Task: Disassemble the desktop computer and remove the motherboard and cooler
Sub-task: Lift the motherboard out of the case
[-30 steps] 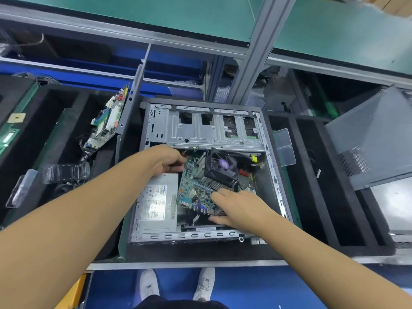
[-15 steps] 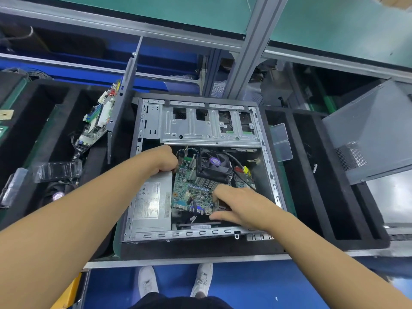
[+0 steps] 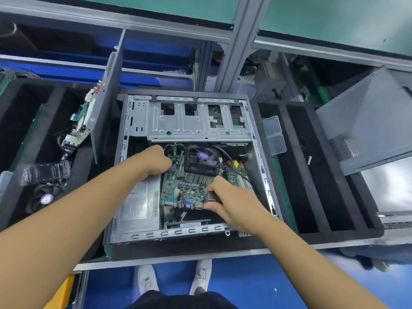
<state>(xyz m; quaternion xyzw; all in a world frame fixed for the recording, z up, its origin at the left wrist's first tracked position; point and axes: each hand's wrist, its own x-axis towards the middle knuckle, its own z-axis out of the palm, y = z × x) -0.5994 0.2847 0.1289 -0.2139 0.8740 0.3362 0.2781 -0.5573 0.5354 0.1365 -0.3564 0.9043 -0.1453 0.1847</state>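
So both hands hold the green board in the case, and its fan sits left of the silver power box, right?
No, the head view shows the fan right of the power box. The left hand and right hand do hold the board.

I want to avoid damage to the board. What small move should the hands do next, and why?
Probably lift the motherboard slowly, cooler attached: the left hand grips its far left corner, the right hand pinches a port block, but a black cable crosses it.

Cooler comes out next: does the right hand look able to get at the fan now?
Probably yes: the fan lies uncovered in the open case, just beyond the right hand.
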